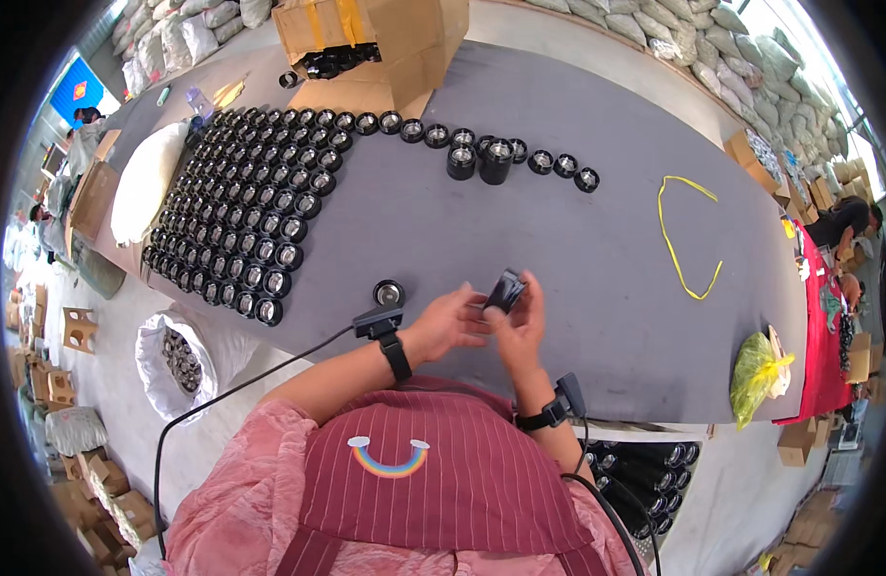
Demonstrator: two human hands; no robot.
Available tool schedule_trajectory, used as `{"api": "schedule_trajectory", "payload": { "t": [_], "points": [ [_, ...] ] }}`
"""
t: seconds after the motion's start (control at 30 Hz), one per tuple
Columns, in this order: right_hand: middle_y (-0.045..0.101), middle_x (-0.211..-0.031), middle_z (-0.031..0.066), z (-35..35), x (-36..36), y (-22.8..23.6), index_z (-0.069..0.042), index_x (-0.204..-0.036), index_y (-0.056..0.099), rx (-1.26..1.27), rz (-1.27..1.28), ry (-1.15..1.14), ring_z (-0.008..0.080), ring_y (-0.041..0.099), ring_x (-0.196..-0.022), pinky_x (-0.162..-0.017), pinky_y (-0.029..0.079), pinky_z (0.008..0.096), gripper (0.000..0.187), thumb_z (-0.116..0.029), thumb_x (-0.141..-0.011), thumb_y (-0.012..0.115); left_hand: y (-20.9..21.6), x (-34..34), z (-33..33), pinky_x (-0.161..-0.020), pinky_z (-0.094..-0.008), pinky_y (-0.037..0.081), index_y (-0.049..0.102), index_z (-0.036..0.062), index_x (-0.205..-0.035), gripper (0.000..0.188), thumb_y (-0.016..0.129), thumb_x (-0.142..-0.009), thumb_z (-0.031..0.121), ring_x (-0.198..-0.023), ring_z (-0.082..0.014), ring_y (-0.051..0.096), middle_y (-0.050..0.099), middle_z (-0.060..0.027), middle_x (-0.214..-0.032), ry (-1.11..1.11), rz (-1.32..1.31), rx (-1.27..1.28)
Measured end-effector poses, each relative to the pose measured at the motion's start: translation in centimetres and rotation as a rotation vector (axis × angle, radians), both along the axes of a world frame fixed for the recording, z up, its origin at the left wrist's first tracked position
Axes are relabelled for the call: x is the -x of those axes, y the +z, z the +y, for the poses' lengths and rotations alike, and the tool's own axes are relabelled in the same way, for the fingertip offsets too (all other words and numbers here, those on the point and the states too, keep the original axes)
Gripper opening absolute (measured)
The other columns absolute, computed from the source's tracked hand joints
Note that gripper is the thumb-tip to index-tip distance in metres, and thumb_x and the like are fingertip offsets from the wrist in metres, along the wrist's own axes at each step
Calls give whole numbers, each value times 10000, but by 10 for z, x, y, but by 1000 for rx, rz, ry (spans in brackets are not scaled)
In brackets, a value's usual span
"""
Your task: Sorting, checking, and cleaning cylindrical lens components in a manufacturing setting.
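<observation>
We can read no text or numbers in this view. At upper left, we observe a blue panel point(66, 94) bearing a red-and-yellow mark point(79, 90), too small to decipher.

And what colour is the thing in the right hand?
The thing in the right hand is black, best seen in the head view.

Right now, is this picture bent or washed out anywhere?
Head view: the grey table bows along its far edge; head view: glare whitens the windows at upper right; head view: light glints on the black piece in the right hand.
</observation>
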State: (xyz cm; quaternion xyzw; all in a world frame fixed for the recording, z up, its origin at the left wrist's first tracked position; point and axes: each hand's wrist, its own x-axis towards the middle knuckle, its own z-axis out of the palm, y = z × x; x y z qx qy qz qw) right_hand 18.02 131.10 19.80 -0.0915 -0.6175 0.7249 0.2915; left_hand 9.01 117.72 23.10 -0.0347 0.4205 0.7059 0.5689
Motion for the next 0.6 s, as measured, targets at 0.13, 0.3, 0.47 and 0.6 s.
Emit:
{"api": "schedule_trajectory", "payload": {
  "t": [0.13,0.3,0.47,0.6],
  "points": [
    [506,-1297,192,50,7,0,-9,-1403,398,-518,-91,-388,296,501,-1203,-1008,413,382,674,-151,-833,728,-22,10,-36,-803,-376,531,524,24,-1230,452,432,-1020,413,-942,-220,616,619,-120,-1096,111,220,224],
    [475,-1326,258,79,-5,-91,-18,-1392,423,-1220,-535,-120,401,482,-1201,-1019,395,477,716,-221,-791,755,-34,11,-86,-731,-313,518,571,43,-1144,348,446,-1015,341,-846,-169,615,649,-83,-994,264,395,335],
    [487,-1309,248,77,8,-73,-5,-1347,461,-854,-340,-184,416,472,-1192,-1022,391,481,663,-181,-776,748,-43,0,-119,-724,-305,518,581,49,-1115,321,438,-1018,318,-824,-157,607,644,-77,-976,357,293,422],
    [481,-1318,247,86,9,-42,-1,-1350,447,-487,-271,-332,429,458,-1202,-1028,386,483,672,-185,-778,750,-38,3,-118,-718,-301,516,580,49,-1112,316,443,-1017,317,-820,-153,607,646,-73,-963,423,276,409]
  ]
}}
